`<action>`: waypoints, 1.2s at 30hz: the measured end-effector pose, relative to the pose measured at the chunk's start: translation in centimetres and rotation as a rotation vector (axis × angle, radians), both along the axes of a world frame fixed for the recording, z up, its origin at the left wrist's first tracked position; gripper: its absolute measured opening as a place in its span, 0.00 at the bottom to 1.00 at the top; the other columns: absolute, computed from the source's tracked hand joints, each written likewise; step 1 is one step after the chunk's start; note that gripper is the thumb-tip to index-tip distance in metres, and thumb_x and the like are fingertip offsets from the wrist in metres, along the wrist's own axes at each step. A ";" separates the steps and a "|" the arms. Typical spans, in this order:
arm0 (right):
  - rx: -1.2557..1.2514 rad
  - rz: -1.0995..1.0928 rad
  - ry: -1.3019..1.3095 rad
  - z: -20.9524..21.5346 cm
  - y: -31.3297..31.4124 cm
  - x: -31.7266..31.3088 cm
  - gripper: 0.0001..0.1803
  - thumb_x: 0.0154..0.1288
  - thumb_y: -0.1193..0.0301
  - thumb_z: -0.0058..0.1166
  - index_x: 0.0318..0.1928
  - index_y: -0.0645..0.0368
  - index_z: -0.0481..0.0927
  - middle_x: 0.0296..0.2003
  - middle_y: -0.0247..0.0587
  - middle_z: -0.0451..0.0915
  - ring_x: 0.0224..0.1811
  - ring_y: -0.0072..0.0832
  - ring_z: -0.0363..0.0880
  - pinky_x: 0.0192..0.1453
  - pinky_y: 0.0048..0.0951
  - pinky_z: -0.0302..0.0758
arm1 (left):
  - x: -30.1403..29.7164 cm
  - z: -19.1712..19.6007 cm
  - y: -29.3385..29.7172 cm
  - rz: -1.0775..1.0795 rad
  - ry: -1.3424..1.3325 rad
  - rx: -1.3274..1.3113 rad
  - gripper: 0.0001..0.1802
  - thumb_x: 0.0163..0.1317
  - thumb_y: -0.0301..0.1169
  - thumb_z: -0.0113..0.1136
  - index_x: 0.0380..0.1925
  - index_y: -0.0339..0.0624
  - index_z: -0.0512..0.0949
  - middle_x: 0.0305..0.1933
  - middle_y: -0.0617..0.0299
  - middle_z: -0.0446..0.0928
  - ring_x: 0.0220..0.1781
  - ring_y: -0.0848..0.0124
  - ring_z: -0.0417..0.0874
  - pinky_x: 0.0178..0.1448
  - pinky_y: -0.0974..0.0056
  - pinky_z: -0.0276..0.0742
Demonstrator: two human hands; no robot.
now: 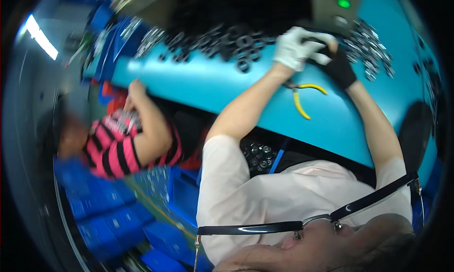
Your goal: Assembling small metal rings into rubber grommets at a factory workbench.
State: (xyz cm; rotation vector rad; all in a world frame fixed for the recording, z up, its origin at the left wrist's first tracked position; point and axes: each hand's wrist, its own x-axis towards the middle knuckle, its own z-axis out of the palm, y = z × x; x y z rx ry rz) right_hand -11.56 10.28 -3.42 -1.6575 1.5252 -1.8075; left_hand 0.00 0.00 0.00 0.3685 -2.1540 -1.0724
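My left hand [294, 48], in a white glove, is over the blue-green table with its fingers bent toward my right hand. Close against it, my right hand [338, 67] wears a black glove with a bare fingertip showing. Both hands are closed around something small and dark between them, too hidden and blurred to make out. Just below them lies a pair of pliers [298, 99] with spread yellow handles. To the left of my hands spreads a heap of black rings [231, 41]. Shiny silver metal pieces [371, 52] are piled to the right.
A machine housing [333, 16] with a lit green button stands right behind my hands. Under the table edge sits a bin of round metal parts [259, 156]. At left, a person in a striped shirt [125, 146] sits at the table, near stacked blue bins [111, 224].
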 end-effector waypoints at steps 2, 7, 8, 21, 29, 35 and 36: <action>0.092 -0.150 0.060 0.3 3.7 -1.4 0.17 0.55 0.73 0.56 0.47 0.62 0.74 0.41 0.43 0.78 0.43 0.28 0.78 0.49 0.28 0.73 | -2.8 -1.3 1.8 -0.162 0.008 0.271 0.16 0.49 0.32 0.68 0.34 0.32 0.77 0.31 0.55 0.79 0.33 0.72 0.81 0.38 0.68 0.76; 0.097 -0.279 0.032 0.0 4.3 -1.8 0.16 0.51 0.73 0.58 0.41 0.63 0.74 0.33 0.46 0.80 0.37 0.32 0.81 0.44 0.29 0.74 | -3.4 -2.1 1.8 -0.265 -0.011 0.234 0.19 0.49 0.27 0.67 0.41 0.33 0.75 0.34 0.59 0.79 0.35 0.75 0.79 0.41 0.70 0.75; 0.117 -0.192 -0.088 -0.3 3.8 -1.9 0.15 0.51 0.72 0.58 0.40 0.63 0.75 0.34 0.46 0.80 0.39 0.30 0.80 0.44 0.29 0.74 | -3.1 -2.3 1.8 -0.229 -0.016 0.222 0.16 0.49 0.27 0.68 0.38 0.34 0.77 0.34 0.60 0.78 0.35 0.75 0.78 0.42 0.69 0.75; -0.016 -0.044 -0.271 -0.5 4.2 -0.2 0.12 0.44 0.71 0.58 0.32 0.63 0.74 0.31 0.45 0.78 0.35 0.30 0.76 0.41 0.34 0.71 | -3.5 -0.6 2.8 -0.149 -0.249 0.166 0.10 0.52 0.28 0.63 0.34 0.34 0.80 0.31 0.60 0.79 0.33 0.74 0.79 0.40 0.69 0.75; 0.336 -0.426 -0.005 0.9 4.4 -1.5 0.16 0.55 0.67 0.59 0.42 0.61 0.75 0.34 0.38 0.78 0.37 0.26 0.76 0.43 0.27 0.71 | -2.9 -0.1 2.4 -0.282 -0.033 0.539 0.13 0.59 0.35 0.57 0.33 0.33 0.79 0.29 0.57 0.79 0.30 0.73 0.78 0.36 0.68 0.73; 0.297 -0.398 0.042 -0.2 4.6 -1.8 0.13 0.58 0.70 0.56 0.43 0.61 0.76 0.30 0.35 0.78 0.30 0.20 0.76 0.34 0.23 0.72 | -2.3 0.0 2.6 -0.184 -0.030 0.355 0.14 0.59 0.37 0.57 0.27 0.34 0.78 0.23 0.55 0.77 0.24 0.69 0.79 0.30 0.66 0.73; 0.308 -0.381 0.017 -0.3 4.7 -1.8 0.12 0.58 0.71 0.56 0.42 0.62 0.76 0.27 0.32 0.78 0.25 0.17 0.75 0.29 0.21 0.71 | -2.2 0.1 2.8 -0.160 -0.022 0.316 0.15 0.58 0.37 0.58 0.24 0.34 0.77 0.21 0.53 0.77 0.23 0.66 0.79 0.27 0.65 0.73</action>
